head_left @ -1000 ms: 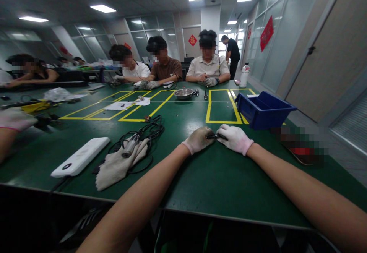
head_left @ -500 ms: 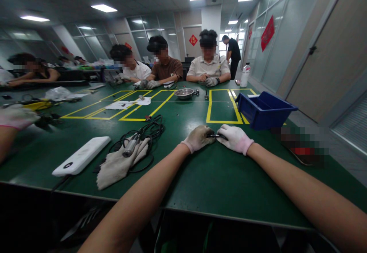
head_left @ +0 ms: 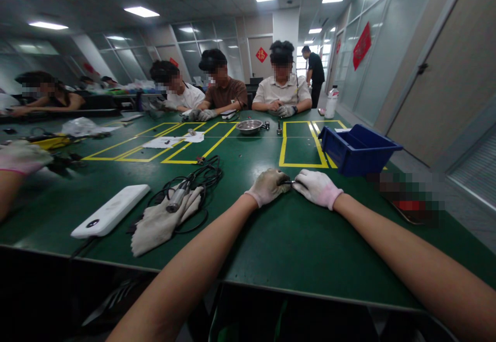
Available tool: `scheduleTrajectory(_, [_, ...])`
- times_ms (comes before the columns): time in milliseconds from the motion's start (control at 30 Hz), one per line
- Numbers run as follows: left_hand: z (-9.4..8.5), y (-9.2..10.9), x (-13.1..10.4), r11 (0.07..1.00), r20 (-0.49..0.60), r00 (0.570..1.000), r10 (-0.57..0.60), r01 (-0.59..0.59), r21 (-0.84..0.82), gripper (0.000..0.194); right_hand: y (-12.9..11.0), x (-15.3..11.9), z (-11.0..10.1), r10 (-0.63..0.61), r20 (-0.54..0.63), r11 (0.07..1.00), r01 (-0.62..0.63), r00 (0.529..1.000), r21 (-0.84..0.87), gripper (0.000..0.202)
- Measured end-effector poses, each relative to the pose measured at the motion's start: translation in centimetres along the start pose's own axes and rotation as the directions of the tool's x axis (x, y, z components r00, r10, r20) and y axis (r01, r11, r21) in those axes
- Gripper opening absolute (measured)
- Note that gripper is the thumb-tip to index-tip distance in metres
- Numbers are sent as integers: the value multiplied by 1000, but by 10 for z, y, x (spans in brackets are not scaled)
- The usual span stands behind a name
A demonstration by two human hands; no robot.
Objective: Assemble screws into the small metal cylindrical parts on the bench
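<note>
My left hand [head_left: 269, 187], in a grey-stained white glove, is closed on one end of a small dark rod-like part [head_left: 288, 182] above the green table [head_left: 271, 254]. Close beside it, my right hand [head_left: 318, 188], in a white glove with a pink cuff, has its fingers pinched at the part's other end. Most of the part is hidden by the fingers. Left of my hands, a metal cylinder [head_left: 177, 200] with black cables lies on a pair of grey gloves [head_left: 153, 228].
A white power bank [head_left: 112, 212] lies at the left. The blue bin [head_left: 358, 151] stands at the right, beyond my right hand. Further back are a metal bowl [head_left: 250, 126], yellow tape outlines, a bottle [head_left: 331, 103] and several seated people. Another person's gloved hand [head_left: 23, 157] is at far left.
My fingers have shifted slightly on the dark part, and less of it shows between my hands. Both hands stay in nearly the same place.
</note>
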State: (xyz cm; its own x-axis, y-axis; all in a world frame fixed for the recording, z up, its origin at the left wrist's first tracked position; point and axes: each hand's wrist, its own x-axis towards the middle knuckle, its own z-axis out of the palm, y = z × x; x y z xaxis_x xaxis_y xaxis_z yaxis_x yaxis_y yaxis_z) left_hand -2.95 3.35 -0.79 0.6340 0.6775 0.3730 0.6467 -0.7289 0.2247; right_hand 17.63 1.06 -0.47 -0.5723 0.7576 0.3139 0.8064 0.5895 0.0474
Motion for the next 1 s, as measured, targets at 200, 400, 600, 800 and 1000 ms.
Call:
scheduleTrajectory(200, [2,0,0,998,-13,999,-37,38,56,29,1,1,0,26,16,1000,-26,1000,-18,40])
scheduleTrajectory(400, [5,-2,0,996,-22,997,-72,73,41,30,0,0,0,30,15,999,-31,999,31,36])
scheduleTrajectory(600, [6,-3,1,989,-31,990,-138,139,57,30,-5,-1,-7,74,12,992,-75,997,104,31])
scheduleTrajectory(800, [6,-1,-2,973,-102,975,-196,206,100,37,-4,-2,-6,54,-32,993,-51,998,106,31])
scheduleTrajectory(1000, [7,-1,-2,956,-108,964,-241,255,144,42,-1,-2,-1,70,-114,994,-59,991,93,32])
